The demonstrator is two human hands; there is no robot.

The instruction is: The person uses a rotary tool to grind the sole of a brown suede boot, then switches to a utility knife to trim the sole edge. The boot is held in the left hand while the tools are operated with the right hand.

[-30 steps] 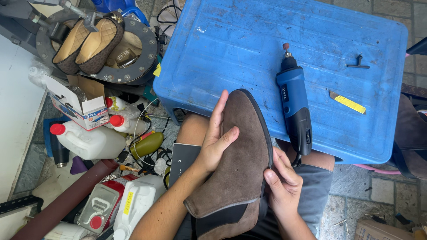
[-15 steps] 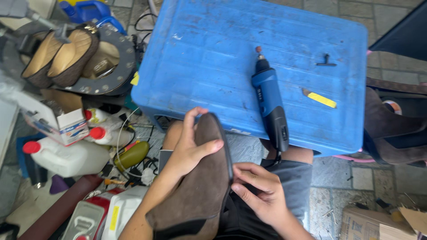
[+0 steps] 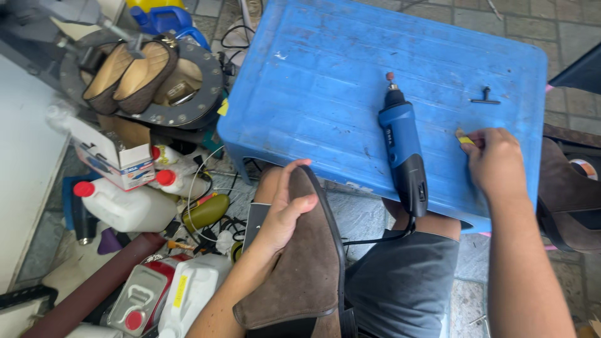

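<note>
So nearest the camera a brown suede boot [image 3: 300,275] is propped on the lap, toe pointing away and sole edge turned up to the right, probably so that edge stays reachable; it's steadied by the left hand [image 3: 285,216], which is wrapped over the toe end with the thumb laid across the suede and the fingers curled round the far side. A bit further out the right hand [image 3: 494,159] is stretched onto the blue plastic crate [image 3: 325,81], flipped over and used as a workbench, and it's closed in a pinch on a small yellow tool [image 3: 464,139] lying on the top, though how firmly it's gripped can't really be made out. Just left of that hand a blue rotary tool [image 3: 400,147] is laid flat on the crate, grinding bit pointing away, cord trailing off the near edge, kept within easy reach. A small black key [image 3: 485,97] is parked further back. Off to the left, white jugs with red caps [image 3: 122,203] are crowded on the floor, and a tan pair of shoes [image 3: 128,75] is sat on a round metal plate at the far corner
</note>
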